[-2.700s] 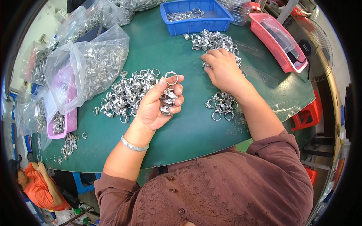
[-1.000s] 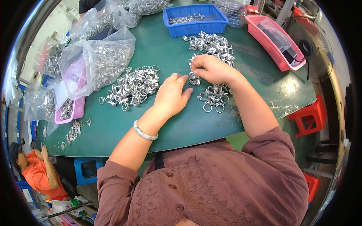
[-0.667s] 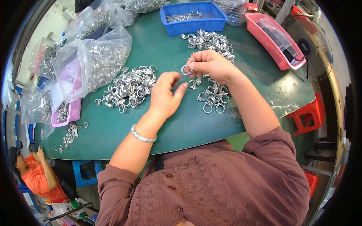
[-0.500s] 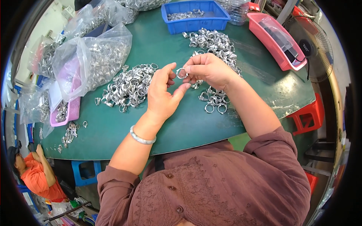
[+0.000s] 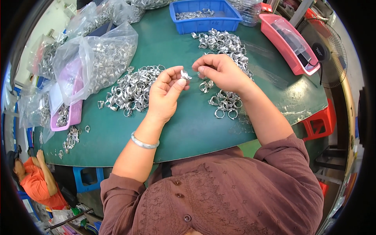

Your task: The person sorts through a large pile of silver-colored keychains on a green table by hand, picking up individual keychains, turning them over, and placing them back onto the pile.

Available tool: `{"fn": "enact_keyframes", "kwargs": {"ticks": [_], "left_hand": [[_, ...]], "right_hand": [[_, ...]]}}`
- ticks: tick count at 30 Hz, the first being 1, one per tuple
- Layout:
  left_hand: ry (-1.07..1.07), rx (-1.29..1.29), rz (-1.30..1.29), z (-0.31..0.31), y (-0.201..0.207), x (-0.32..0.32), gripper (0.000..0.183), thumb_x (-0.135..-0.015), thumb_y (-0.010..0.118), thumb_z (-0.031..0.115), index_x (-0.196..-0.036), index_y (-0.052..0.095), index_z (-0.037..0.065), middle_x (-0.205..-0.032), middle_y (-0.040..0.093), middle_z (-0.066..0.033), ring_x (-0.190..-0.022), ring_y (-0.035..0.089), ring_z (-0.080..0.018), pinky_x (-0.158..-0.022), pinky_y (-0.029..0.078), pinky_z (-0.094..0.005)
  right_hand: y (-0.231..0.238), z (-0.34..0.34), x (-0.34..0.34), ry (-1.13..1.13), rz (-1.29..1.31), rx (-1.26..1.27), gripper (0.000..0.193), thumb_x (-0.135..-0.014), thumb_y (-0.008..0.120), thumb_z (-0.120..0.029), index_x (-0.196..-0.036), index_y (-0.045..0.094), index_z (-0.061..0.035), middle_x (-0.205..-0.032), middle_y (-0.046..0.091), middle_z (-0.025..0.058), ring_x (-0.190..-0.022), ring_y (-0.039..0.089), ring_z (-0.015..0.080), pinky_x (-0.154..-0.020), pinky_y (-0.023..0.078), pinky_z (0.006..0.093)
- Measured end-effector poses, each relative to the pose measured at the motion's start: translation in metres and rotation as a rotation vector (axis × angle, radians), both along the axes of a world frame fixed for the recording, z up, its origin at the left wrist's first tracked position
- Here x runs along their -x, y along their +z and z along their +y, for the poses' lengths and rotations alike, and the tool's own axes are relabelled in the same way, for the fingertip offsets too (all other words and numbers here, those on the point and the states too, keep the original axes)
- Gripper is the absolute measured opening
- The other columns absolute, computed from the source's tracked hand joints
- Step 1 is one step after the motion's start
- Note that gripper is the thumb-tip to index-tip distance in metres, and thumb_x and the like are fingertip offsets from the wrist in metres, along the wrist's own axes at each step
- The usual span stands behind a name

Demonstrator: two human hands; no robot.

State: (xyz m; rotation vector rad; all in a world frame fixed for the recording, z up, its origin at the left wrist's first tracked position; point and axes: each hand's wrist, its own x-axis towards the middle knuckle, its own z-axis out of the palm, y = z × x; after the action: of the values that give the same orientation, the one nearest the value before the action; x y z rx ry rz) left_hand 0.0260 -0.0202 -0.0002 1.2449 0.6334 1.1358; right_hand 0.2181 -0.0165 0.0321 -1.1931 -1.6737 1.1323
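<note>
My left hand (image 5: 165, 92) pinches a small silver metal ring (image 5: 185, 75) between thumb and fingers, above the green table. Just to its right, my right hand (image 5: 221, 72) is held with thumb and index finger close together and the other fingers curled under. What lies in its fingers, if anything, is hidden. A heap of similar metal rings (image 5: 135, 88) spreads beside my left hand. Behind and under my right hand runs a second heap of rings (image 5: 223, 42), with a small cluster of rings (image 5: 226, 102) nearer to me.
A blue bin (image 5: 205, 27) holding some metal pieces stands at the far side. Clear bags of rings (image 5: 111, 53) and a purple basket (image 5: 76, 114) lie at left. A pink basket (image 5: 288, 47) and a fan (image 5: 325, 51) stand at right. Another person (image 5: 41, 182) sits at lower left.
The ring has passed from my right fingers into my left hand. My hands have drawn apart, the left moving slightly left and down, the right slightly right.
</note>
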Motion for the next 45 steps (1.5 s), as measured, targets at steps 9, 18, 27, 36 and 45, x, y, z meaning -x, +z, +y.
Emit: {"fn": "enact_keyframes", "kwargs": {"ticks": [9,18,27,36,45], "left_hand": [[-0.116,0.003,-0.142,0.005,0.000,0.004,0.033,-0.086,0.054,0.001,-0.118,0.046,0.000,-0.107,0.055,-0.0083,-0.097,0.056,-0.0156,-0.085,0.048,-0.0316],[-0.153,0.133,-0.174,0.004,0.003,0.006,0.036,-0.083,0.050,-0.004,-0.118,0.045,0.002,-0.110,0.054,-0.0109,-0.097,0.058,-0.0212,-0.084,0.048,-0.0304],[-0.240,0.370,-0.296,0.008,0.000,0.012,0.034,-0.081,0.050,0.004,-0.115,0.047,0.001,-0.110,0.055,-0.0121,-0.092,0.057,-0.0179,-0.080,0.048,-0.0288],[-0.156,0.409,-0.085,0.007,0.001,0.009,0.023,-0.083,0.053,0.005,-0.105,0.055,0.001,-0.088,0.058,-0.0048,-0.068,0.051,-0.0084,-0.056,0.041,-0.0204],[-0.011,0.181,0.226,-0.001,-0.001,-0.002,0.027,-0.082,0.060,0.006,-0.107,0.053,0.002,-0.083,0.055,0.0002,-0.065,0.046,-0.0025,-0.053,0.037,-0.0158]], "right_hand": [[0.001,-0.008,-0.009,0.196,-0.841,-0.486,0.035,-0.063,0.073,-0.017,-0.095,0.063,-0.0058,-0.115,0.050,0.0109,-0.109,0.042,0.0290,-0.093,0.034,0.0406],[-0.006,0.000,-0.011,0.191,-0.734,-0.419,0.028,-0.065,0.069,-0.010,-0.092,0.062,-0.0054,-0.105,0.055,0.0104,-0.104,0.046,0.0291,-0.091,0.035,0.0388],[-0.016,0.008,-0.013,0.027,-0.796,-0.468,0.023,-0.072,0.063,-0.008,-0.094,0.061,-0.0034,-0.092,0.060,0.0109,-0.091,0.052,0.0302,-0.081,0.041,0.0387],[-0.017,0.011,-0.013,0.035,-0.733,-0.332,0.011,-0.077,0.060,-0.016,-0.083,0.059,-0.0070,-0.080,0.061,0.0087,-0.089,0.055,0.0279,-0.081,0.037,0.0409],[-0.015,0.009,-0.009,-0.009,-0.545,-0.325,0.008,-0.077,0.060,-0.012,-0.077,0.058,-0.0041,-0.071,0.059,0.0073,-0.068,0.054,0.0214,-0.065,0.041,0.0344]]}}
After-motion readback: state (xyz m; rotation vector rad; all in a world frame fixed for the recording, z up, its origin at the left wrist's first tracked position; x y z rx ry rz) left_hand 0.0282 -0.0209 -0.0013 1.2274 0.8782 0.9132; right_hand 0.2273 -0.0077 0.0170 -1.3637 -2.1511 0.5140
